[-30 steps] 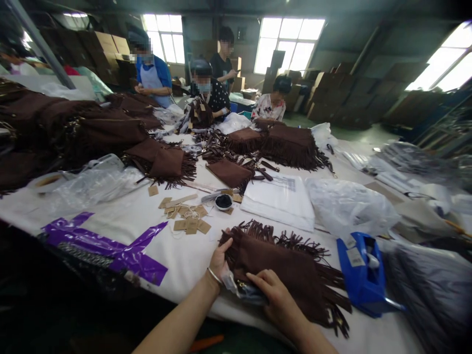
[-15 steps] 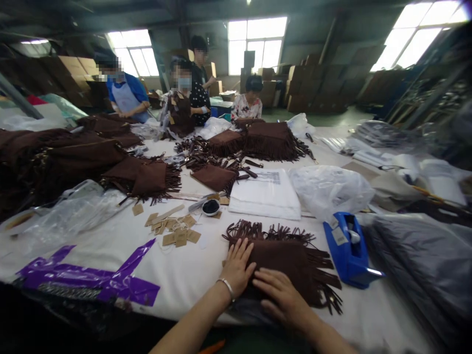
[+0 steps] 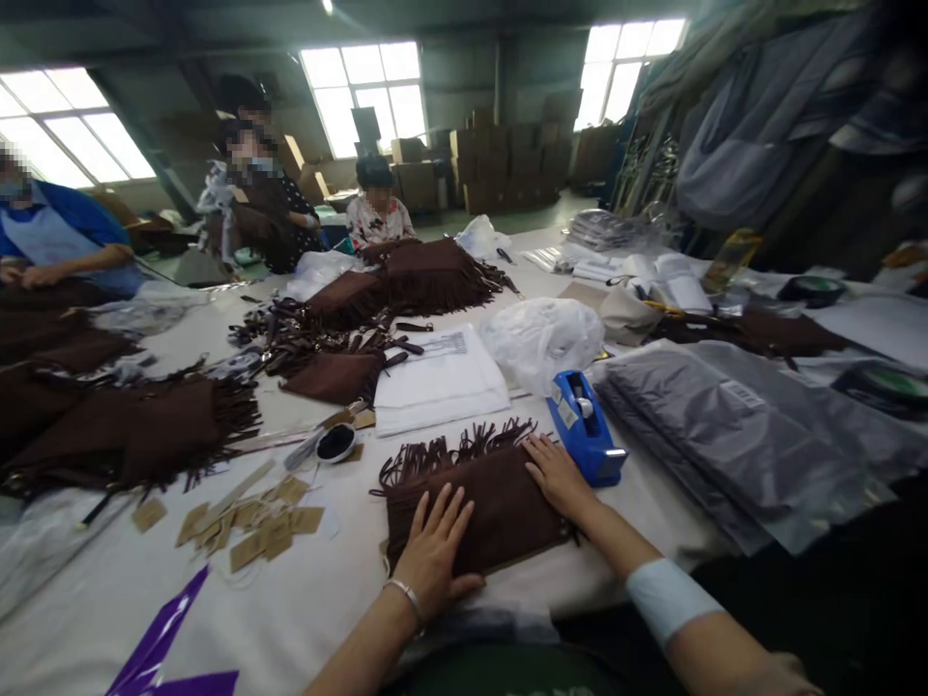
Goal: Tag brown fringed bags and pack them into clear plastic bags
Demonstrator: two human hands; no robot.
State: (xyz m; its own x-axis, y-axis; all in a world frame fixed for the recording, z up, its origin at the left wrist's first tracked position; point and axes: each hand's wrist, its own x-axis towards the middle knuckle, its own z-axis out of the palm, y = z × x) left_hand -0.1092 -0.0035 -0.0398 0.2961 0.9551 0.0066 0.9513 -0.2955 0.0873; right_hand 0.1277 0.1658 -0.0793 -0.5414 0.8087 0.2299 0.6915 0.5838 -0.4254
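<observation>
A dark brown fringed bag [image 3: 493,512] lies flat on the white-covered table at its near edge, with its fringe spread along the far side. On its left part rests my left hand [image 3: 437,546], palm down with the fingers apart, a bracelet at the wrist. My right hand [image 3: 560,476] lies flat over the bag's right end, fingers stretched out. Just beyond the right hand stands a blue tape dispenser [image 3: 589,430]. Left of the bag are several brown paper tags [image 3: 265,532] in a loose pile and a small white dish of black stuff [image 3: 336,443].
A stack of white plastic bags [image 3: 442,382] lies beyond the bag, beside a crumpled clear bag [image 3: 540,338]. Grey packaged goods [image 3: 732,416] cover the right side. More brown fringed bags [image 3: 145,420] are piled left and at the back [image 3: 442,275]. Co-workers [image 3: 377,208] are across the table.
My view has turned to the right. My right hand has moved from the bag's near middle to its right end, where the fringe no longer sticks out. My left hand stays on the bag.
</observation>
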